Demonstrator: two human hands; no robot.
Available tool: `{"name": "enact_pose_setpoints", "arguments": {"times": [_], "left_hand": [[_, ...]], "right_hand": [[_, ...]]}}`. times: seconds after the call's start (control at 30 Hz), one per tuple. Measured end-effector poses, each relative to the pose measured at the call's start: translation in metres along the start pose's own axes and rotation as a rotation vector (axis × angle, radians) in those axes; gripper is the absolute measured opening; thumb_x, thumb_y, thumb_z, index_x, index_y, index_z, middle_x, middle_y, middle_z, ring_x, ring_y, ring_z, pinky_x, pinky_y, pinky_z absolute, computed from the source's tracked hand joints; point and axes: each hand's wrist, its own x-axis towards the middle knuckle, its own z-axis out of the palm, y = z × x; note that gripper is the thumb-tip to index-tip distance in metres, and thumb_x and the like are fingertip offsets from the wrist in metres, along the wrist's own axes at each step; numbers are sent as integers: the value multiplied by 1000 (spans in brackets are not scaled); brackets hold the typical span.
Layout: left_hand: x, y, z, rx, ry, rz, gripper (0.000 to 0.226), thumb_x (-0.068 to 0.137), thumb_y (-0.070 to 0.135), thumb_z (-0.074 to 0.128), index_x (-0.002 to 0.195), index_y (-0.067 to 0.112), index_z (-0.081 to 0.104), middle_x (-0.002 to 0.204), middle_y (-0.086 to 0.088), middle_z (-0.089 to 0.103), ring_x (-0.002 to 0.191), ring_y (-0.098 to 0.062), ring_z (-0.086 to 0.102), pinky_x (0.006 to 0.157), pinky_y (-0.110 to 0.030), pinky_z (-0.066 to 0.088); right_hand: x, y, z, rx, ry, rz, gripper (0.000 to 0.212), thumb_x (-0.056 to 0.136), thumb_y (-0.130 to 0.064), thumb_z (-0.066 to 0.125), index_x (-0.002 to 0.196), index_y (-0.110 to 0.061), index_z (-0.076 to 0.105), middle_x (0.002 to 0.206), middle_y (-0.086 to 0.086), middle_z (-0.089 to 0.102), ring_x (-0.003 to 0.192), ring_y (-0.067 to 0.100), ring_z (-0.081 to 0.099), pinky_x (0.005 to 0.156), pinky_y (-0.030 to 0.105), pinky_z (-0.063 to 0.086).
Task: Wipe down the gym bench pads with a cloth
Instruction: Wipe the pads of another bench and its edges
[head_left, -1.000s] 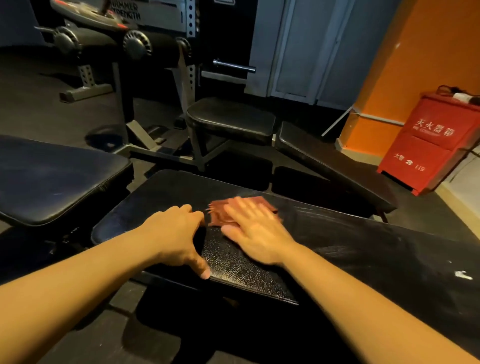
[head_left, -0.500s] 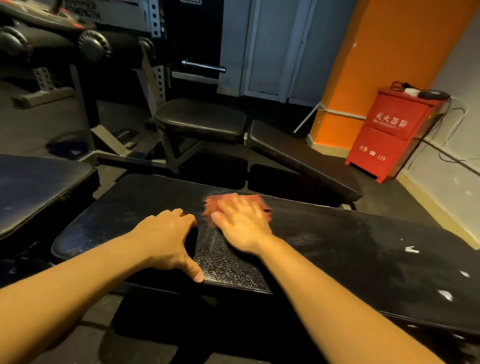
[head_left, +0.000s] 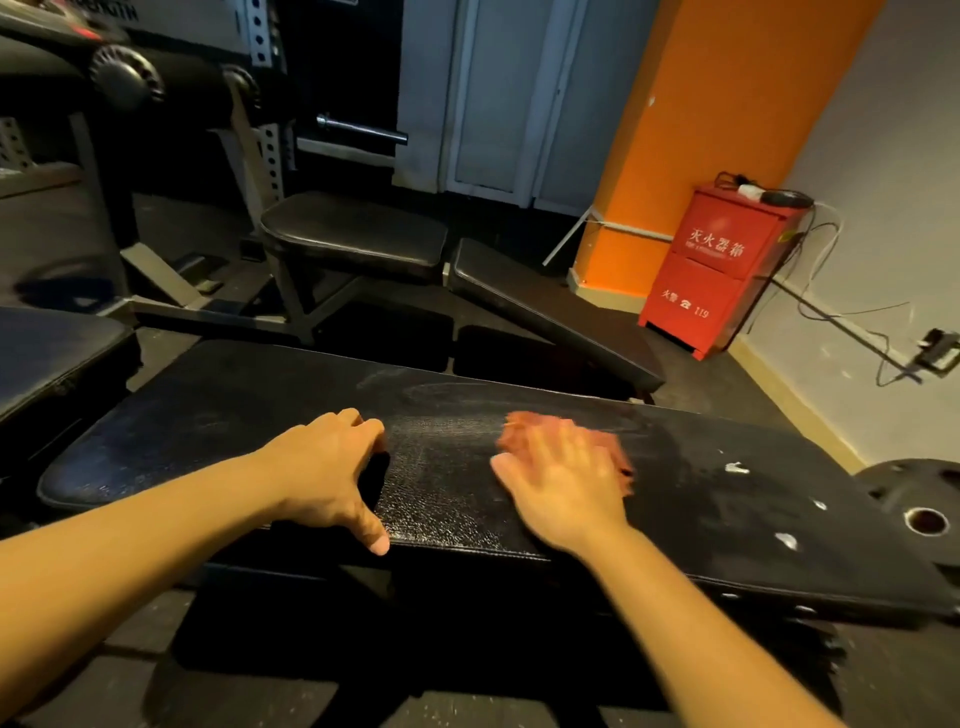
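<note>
A long black bench pad (head_left: 208, 415) runs left to right in front of me, dusty with white flecks towards its right end. My right hand (head_left: 561, 478) lies flat with straight fingers on a reddish cloth (head_left: 615, 452), pressing it onto the pad; the hand and cloth are blurred by motion. Most of the cloth is hidden under the hand. My left hand (head_left: 332, 467) rests on the pad to the left, fingers curled over the top and thumb pointing down at the near edge. The stretch of pad between my hands looks shiny.
A second black bench (head_left: 358, 239) with a sloping pad (head_left: 540, 317) stands behind. Another pad (head_left: 52, 353) lies at the left. A red fire-extinguisher box (head_left: 717, 270) stands by the orange pillar (head_left: 701, 130). A weight plate (head_left: 914, 499) lies on the floor at the right.
My right hand has slid the cloth to the right along the pad, away from my left hand. My left hand has stayed in place. The view has turned to the right.
</note>
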Motion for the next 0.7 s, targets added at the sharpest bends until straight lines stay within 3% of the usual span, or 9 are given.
{"name": "enact_pose_setpoints", "arguments": {"times": [0.1, 0.17, 0.27, 0.37, 0.4, 0.47, 0.53, 0.6, 0.7], "left_hand": [[-1, -1, 3, -13, 19, -23, 112, 51, 73, 89, 142, 30, 40, 130, 8, 44, 119, -16, 48, 99, -36, 51], [-1, 0, 5, -26, 33, -28, 113, 51, 72, 89, 143, 30, 39, 131, 8, 45, 120, -16, 48, 100, -37, 50], [-2, 2, 8, 1, 38, -12, 111, 52, 75, 87, 141, 30, 40, 128, 9, 46, 119, -16, 47, 100, -37, 49], [-2, 5, 11, 35, 54, -6, 108, 54, 75, 86, 140, 30, 41, 126, 8, 46, 118, -17, 48, 99, -37, 49], [-1, 7, 12, 39, 53, -5, 108, 54, 76, 86, 140, 29, 41, 126, 8, 46, 118, -17, 48, 100, -38, 49], [0, 15, 14, 52, 74, 16, 107, 54, 79, 83, 141, 30, 41, 127, 8, 47, 118, -16, 48, 101, -38, 48], [3, 24, 15, 46, 100, 52, 107, 56, 81, 81, 141, 30, 41, 129, 9, 47, 118, -14, 46, 101, -36, 47], [5, 35, 17, 16, 111, 107, 106, 59, 82, 78, 143, 29, 42, 131, 10, 46, 118, -12, 45, 101, -35, 47], [10, 53, 22, -7, 105, 208, 99, 66, 83, 73, 143, 28, 46, 134, 10, 47, 122, -13, 45, 103, -35, 47]], "right_hand": [[-56, -51, 6, 101, -90, -388, 81, 92, -81, 11, 155, -35, 30, 168, -10, 8, 157, 19, -3, 126, 42, 3], [-70, -27, 2, 93, -58, -422, 77, 95, -76, 11, 159, -35, 24, 169, -13, 3, 157, 15, -7, 127, 40, 1], [-50, 48, -1, 40, 89, -147, 68, 95, -70, 13, 135, -28, 48, 145, -2, 45, 138, 27, 39, 111, 47, 34], [-44, 63, -4, -23, 161, 216, 81, 89, -71, 6, 131, -22, 54, 137, 6, 50, 132, 33, 45, 106, 50, 37], [-52, 45, 2, -48, 195, 183, 78, 91, -70, 9, 131, -22, 55, 138, 7, 50, 132, 34, 44, 107, 50, 35], [-80, 3, 13, 30, 213, -88, 67, 96, -68, 19, 137, -27, 52, 149, 2, 43, 142, 32, 35, 117, 46, 27], [-102, -10, 13, 92, 59, -309, 67, 100, -69, 16, 155, -35, 33, 168, -11, 15, 157, 16, 4, 127, 39, 5], [-91, 26, 9, 77, 88, -326, 60, 102, -61, 17, 153, -36, 37, 167, -12, 21, 157, 12, 7, 127, 42, 12], [-79, 88, -1, 79, 190, -66, 51, 102, -52, 29, 140, -31, 54, 157, -6, 44, 150, 17, 30, 119, 44, 29]]}}
